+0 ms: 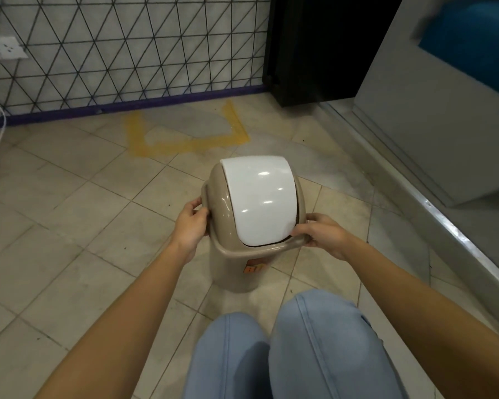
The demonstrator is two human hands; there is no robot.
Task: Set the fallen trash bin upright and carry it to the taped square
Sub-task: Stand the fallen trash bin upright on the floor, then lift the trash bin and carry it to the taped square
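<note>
You have the trash bin (234,263) upright on the tiles just before your knees, left hand (191,224) and right hand (321,234) gripping its rim, but the yellow taped square (185,146) ahead remains unreached.

Beige trash bin (231,272) with white lid (260,203); yellow taped square (185,139); light-blue jeans (300,349).

Trash bin (236,263) upright at centre of the floor (69,226), left hand (191,226) and right hand (320,234) on opposite sides of its rim. Taped square (185,136) beyond it, against the wall (121,44); knees (285,341) nearest the camera.
</note>
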